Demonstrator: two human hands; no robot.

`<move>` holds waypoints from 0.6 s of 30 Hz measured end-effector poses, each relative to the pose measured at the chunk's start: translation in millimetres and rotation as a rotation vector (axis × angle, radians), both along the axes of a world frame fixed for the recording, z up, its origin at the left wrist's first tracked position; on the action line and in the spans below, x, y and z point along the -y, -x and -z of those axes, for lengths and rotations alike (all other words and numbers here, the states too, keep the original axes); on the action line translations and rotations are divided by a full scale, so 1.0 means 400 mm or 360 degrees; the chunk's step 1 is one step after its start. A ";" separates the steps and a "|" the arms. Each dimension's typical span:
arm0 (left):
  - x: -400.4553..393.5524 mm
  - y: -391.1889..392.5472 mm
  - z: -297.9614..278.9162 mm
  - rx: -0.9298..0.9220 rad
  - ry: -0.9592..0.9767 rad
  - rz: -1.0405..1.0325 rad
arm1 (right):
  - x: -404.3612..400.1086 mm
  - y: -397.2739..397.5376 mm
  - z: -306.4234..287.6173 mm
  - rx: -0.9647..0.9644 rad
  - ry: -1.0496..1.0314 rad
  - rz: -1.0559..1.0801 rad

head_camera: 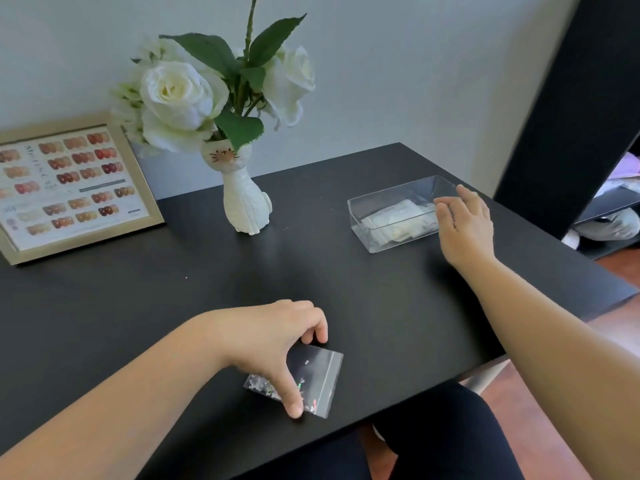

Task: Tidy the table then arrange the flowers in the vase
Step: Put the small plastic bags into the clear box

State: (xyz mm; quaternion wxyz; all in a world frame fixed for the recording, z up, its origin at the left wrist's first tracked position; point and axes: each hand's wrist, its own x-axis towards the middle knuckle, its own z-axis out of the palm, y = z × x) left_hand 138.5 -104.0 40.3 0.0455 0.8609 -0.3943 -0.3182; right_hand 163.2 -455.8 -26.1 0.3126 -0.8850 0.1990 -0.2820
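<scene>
Left fingers seemingly pinching clear bag

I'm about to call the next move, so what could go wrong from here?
1. The left hand pinches the glitter bag only at its edges near the table's front edge; it could slip to the floor or spill if the seal is not closed.
2. The right hand is at the clear box, which sits near the table's right edge; a push could slide it off.
3. The vase looks top-heavy with flowers; a passing arm might tip it.
</scene>
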 end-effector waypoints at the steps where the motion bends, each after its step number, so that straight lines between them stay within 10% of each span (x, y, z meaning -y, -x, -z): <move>1: 0.004 0.006 0.000 0.0031 -0.0015 -0.0013 | -0.004 0.003 0.000 0.0004 0.0033 0.0002; 18: 0.183 -0.119 -0.071 0.0211 0.0443 -0.0157 | -0.019 0.025 0.004 -0.0015 0.0196 -0.0124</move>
